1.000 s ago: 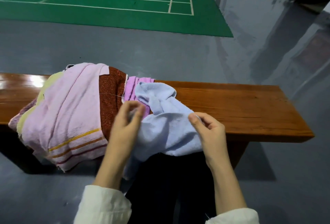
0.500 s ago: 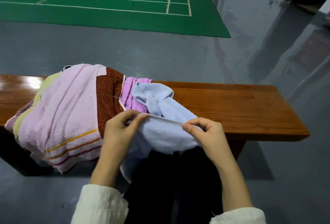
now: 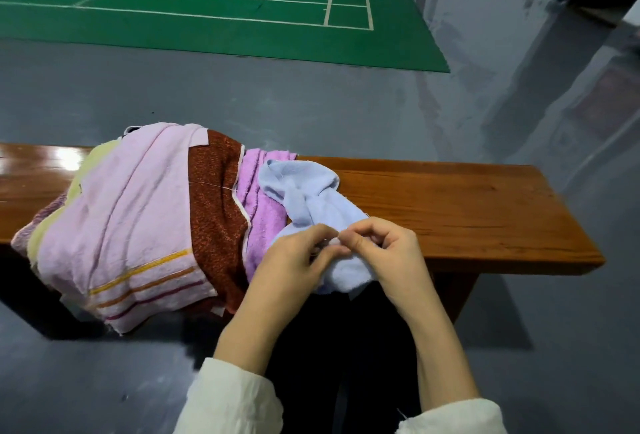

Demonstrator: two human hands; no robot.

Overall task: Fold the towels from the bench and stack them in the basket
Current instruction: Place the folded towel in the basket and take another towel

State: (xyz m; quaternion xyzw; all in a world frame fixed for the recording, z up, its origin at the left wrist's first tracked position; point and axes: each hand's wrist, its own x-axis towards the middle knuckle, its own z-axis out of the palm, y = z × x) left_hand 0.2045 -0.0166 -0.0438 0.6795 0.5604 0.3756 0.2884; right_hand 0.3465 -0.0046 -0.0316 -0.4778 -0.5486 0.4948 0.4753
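Observation:
A crumpled light blue towel (image 3: 311, 198) lies on the wooden bench (image 3: 467, 212), its near end hanging over the front edge. My left hand (image 3: 294, 267) and my right hand (image 3: 388, 253) meet at that near edge, fingertips together, both pinching the blue cloth. To the left sits a heap of towels: a pale pink striped towel (image 3: 131, 225) on top, a dark red towel (image 3: 216, 212) beside it, a purple towel (image 3: 263, 212) under the blue one, and a yellow-green towel (image 3: 86, 170) at the far left. No basket is in view.
The bench's right half shows bare wood. Grey floor lies behind the bench, with a green court mat (image 3: 207, 0) beyond it. A grey wall (image 3: 519, 52) runs along the right. My dark trousers (image 3: 346, 347) are below my hands.
My hands were apart, stretching the blue towel's edge between them. They have come together at the middle, bunching the cloth. The heap has not moved.

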